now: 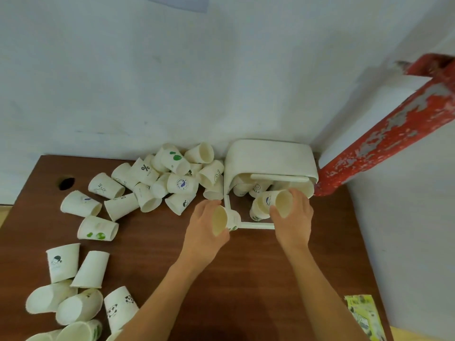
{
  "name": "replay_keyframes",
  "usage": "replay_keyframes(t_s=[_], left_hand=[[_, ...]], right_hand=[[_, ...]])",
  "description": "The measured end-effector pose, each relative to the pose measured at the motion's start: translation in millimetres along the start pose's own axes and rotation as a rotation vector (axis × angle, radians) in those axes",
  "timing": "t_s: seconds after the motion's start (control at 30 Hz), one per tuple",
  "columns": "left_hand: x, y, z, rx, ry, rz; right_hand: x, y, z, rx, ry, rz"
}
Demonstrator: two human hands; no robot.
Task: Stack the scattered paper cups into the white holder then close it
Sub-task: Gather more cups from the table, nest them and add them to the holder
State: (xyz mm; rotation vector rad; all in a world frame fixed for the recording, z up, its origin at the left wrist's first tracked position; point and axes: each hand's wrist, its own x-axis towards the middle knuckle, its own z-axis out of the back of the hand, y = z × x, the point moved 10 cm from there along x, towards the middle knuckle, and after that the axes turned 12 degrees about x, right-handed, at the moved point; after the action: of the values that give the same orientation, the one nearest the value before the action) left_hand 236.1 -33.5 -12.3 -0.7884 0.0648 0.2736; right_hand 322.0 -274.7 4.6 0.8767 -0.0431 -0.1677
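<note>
From the head camera, the left hand (205, 226) grips one paper cup (222, 220) on its side, mouth toward the camera, just in front of the white holder (268, 158). The right hand (293, 212) holds a short stack of cups (270, 205) at the open front of the holder. The holder stands at the back of the brown counter (246, 279), against the wall, and its lid is up. Inside, one cup reads "HELLO". A pile of cups (160, 180) lies to the left; one shows "%". More cups (73, 291) lie near the left edge. A yellow leaflet (364, 316) has writing too blurred to read.
</note>
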Motion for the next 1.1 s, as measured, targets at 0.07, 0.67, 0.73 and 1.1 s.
replay_keyframes(t_s=[0.07,0.67,0.73,1.1], left_hand=[[5,-7,0,0.003,-0.005,-0.001],[60,-105,-62,0.212,-0.024,-0.181],[66,-108,-76,0.266,-0.006,-0.192],[72,-122,-105,0.391,-0.006,-0.2]], right_hand=[[8,-7,-12,-0.034,0.047,0.005],[1,-73,-10,0.201,0.126,-0.029],[0,-82,-9,0.211,0.148,-0.059],[14,-104,2,0.25,0.192,-0.069]])
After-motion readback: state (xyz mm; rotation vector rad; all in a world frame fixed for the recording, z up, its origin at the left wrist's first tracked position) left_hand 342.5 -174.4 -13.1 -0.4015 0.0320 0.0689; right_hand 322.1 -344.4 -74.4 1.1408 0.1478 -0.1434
